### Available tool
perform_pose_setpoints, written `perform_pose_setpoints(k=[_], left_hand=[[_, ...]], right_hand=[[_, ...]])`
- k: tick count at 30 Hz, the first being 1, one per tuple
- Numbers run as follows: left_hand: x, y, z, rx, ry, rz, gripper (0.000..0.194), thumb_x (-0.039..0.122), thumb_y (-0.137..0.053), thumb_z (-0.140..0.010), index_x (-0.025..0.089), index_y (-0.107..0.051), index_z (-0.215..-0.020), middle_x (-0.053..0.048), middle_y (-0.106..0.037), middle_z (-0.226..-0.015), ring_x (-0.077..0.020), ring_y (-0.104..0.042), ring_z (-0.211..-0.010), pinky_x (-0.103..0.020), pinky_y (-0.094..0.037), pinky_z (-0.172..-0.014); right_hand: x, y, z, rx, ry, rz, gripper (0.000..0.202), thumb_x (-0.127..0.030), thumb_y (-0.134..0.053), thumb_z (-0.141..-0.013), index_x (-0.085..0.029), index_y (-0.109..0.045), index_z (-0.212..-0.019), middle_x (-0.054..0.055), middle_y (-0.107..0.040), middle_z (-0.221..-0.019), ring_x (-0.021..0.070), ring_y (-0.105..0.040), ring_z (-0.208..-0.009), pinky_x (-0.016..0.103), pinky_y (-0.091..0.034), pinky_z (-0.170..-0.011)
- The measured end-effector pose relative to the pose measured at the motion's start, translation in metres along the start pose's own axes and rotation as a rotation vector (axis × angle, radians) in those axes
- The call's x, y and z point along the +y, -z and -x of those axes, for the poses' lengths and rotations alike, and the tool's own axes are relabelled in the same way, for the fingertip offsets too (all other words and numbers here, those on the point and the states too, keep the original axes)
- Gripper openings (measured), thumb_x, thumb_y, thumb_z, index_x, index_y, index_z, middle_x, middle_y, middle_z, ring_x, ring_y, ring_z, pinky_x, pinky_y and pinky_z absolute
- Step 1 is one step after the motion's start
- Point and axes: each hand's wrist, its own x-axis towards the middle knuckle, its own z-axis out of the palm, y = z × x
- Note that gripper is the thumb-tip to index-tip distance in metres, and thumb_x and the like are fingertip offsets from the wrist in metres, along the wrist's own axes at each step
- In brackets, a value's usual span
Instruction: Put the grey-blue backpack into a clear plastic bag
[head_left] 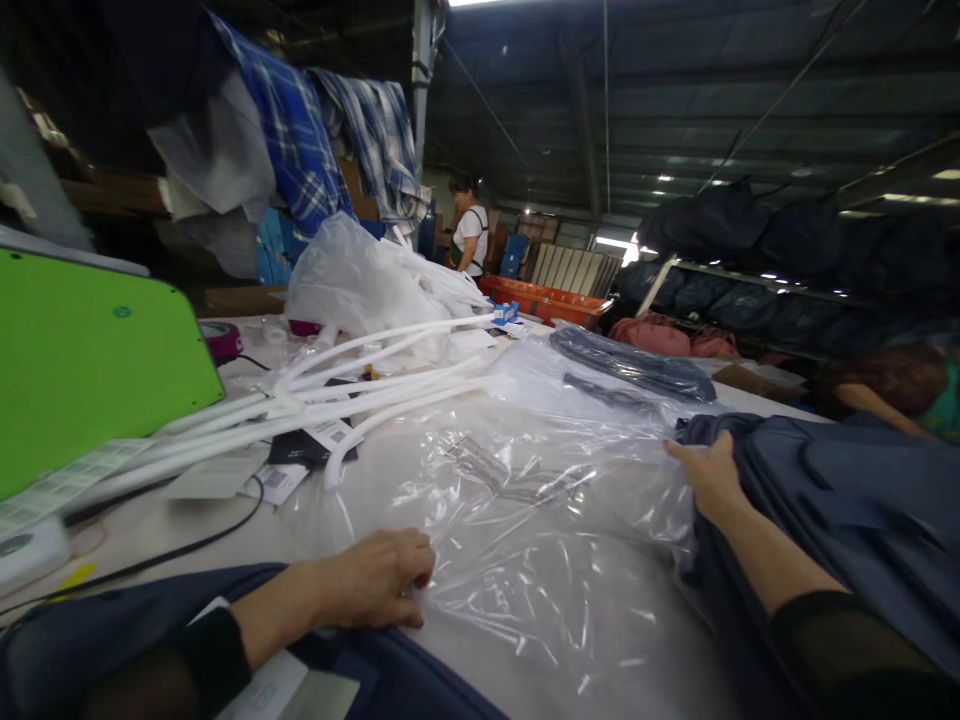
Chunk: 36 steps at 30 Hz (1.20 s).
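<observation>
A clear plastic bag lies spread on the white table in front of me. My left hand is curled with its fingers pinching the bag's near edge, resting above a dark blue garment at the table's front. My right hand presses flat on a folded dark blue garment at the right, its fingers touching the bag's right edge.
White plastic hangers lie in a heap at centre left, over paper tags. A green machine stands at the left. Bagged dark garments lie further back. Plaid shirts hang above. A person stands far behind.
</observation>
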Motion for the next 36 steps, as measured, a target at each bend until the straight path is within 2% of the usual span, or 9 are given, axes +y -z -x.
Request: perform_pose_setpoints(k=[4,8,10,12,16,21,26,30,36], left_hand=[[-0.002,-0.003,-0.004,0.044,0.011,-0.066,0.013,0.009,-0.053,-0.074,0.019,-0.053,-0.082,-0.004,-0.064,-0.095,-0.0192,-0.059,-0.092,-0.028,-0.045,-0.081],[-0.006,-0.006,-0.012,0.097,0.071,-0.101,0.021,0.017,-0.034,-0.088,0.02,-0.054,-0.086,-0.007,-0.068,-0.09,-0.0219,-0.063,-0.087,-0.03,-0.046,-0.077],[-0.006,-0.005,-0.015,0.114,0.104,-0.096,0.023,0.018,-0.033,-0.09,0.02,-0.055,-0.095,-0.008,-0.069,-0.091,-0.0233,-0.064,-0.087,-0.03,-0.046,-0.074],[-0.004,-0.001,-0.017,0.129,0.131,-0.101,0.026,0.017,-0.032,-0.09,0.02,-0.055,-0.102,-0.009,-0.069,-0.092,-0.0241,-0.065,-0.087,-0.031,-0.045,-0.072],[0.004,0.011,-0.014,0.158,0.165,-0.122,0.024,0.02,-0.035,-0.091,0.019,-0.057,-0.099,-0.009,-0.069,-0.085,-0.0242,-0.064,-0.082,-0.03,-0.044,-0.068],[0.01,0.027,-0.007,0.149,0.184,-0.073,0.017,0.024,-0.049,-0.087,0.02,-0.063,-0.079,-0.005,-0.068,-0.082,-0.0215,-0.063,-0.084,-0.027,-0.043,-0.072],[0.008,0.034,-0.002,0.128,0.226,0.043,0.014,0.022,-0.064,-0.076,0.019,-0.06,-0.064,0.0,-0.062,-0.072,-0.0182,-0.058,-0.082,-0.026,-0.039,-0.074],[0.006,0.035,0.005,0.141,0.243,0.139,0.024,0.017,-0.075,-0.061,0.017,-0.052,-0.055,0.004,-0.05,-0.057,-0.0141,-0.051,-0.065,-0.024,-0.035,-0.061],[-0.011,0.029,0.01,0.126,0.146,0.338,0.023,0.027,-0.069,-0.062,0.017,-0.051,-0.053,0.006,-0.046,-0.05,-0.0102,-0.045,-0.054,-0.021,-0.033,-0.052]], right_hand=[[-0.031,-0.004,0.062,-0.088,0.186,0.008,0.053,-0.023,-0.049,-0.084,-0.006,-0.04,-0.134,0.024,-0.045,-0.136,0.0343,-0.044,-0.126,0.051,-0.038,-0.102],[-0.053,0.007,0.165,-0.458,0.561,-0.072,0.033,-0.044,-0.056,-0.082,-0.027,-0.064,-0.108,0.004,-0.068,-0.11,0.022,-0.061,-0.105,0.034,-0.048,-0.094],[-0.05,0.011,0.21,-0.692,0.708,-0.004,0.06,-0.051,-0.068,-0.071,-0.023,-0.057,-0.123,0.01,-0.063,-0.121,0.0277,-0.059,-0.109,0.04,-0.049,-0.094],[-0.037,0.01,0.237,-0.753,0.745,0.1,0.045,-0.036,-0.065,-0.075,-0.022,-0.059,-0.117,0.01,-0.064,-0.116,0.0277,-0.061,-0.104,0.039,-0.05,-0.088],[-0.001,0.003,0.236,-0.644,0.671,0.17,0.038,-0.007,-0.035,-0.078,-0.021,-0.066,-0.095,0.009,-0.069,-0.089,0.0247,-0.065,-0.083,0.035,-0.051,-0.074],[0.004,0.023,0.214,-0.667,0.372,-0.066,0.026,-0.038,-0.044,-0.085,-0.026,-0.067,-0.079,0.006,-0.071,-0.081,0.0273,-0.065,-0.078,0.037,-0.047,-0.07],[-0.021,0.047,0.21,-0.679,0.147,-0.109,0.028,-0.05,-0.057,-0.061,-0.025,-0.047,-0.052,0.001,-0.052,-0.052,0.0208,-0.05,-0.056,0.034,-0.034,-0.058],[-0.032,0.061,0.212,-0.831,0.021,-0.288,0.041,-0.054,-0.066,-0.051,-0.024,-0.039,-0.049,-0.004,-0.04,-0.048,0.0136,-0.037,-0.052,0.029,-0.029,-0.054],[-0.033,0.077,0.217,-0.987,-0.108,-0.55,0.049,-0.067,-0.059,-0.064,-0.018,-0.066,-0.065,0.001,-0.056,-0.059,0.016,-0.048,-0.061,0.031,-0.037,-0.064]])
